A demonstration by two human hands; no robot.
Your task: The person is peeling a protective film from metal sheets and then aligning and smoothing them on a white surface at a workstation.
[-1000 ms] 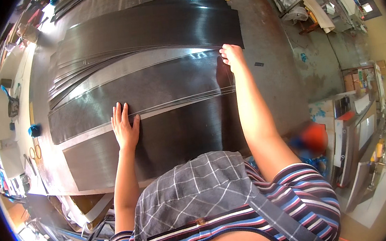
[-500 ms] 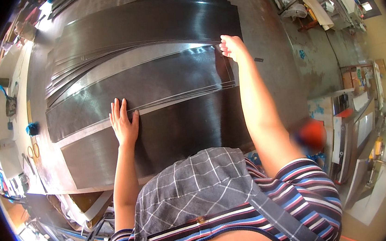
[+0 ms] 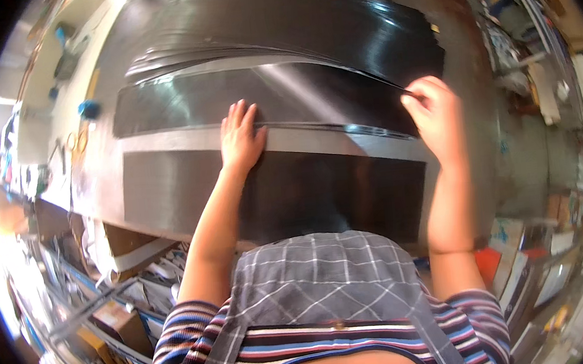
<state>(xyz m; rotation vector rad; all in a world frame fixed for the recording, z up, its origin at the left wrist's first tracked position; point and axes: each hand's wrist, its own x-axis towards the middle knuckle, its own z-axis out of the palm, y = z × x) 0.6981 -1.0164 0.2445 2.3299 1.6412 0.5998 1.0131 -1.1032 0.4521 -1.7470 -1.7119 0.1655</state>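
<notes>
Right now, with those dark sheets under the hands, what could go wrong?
The bare right hand pinches a thin dark sheet edge, which might nick the skin if it slips. The left hand lies flat across the near edge of the middle dark sheets; a push there could slide them out of line.

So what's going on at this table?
A person in a checked apron is working with both hands at a table. The right hand pinches the edge of a dark sheet; which pile it belongs to is unclear. The left hand lies spread over the near edge of the middle sheets. A fanned-out pile lies beyond, and another sheet lies nearest the person's body.
</notes>
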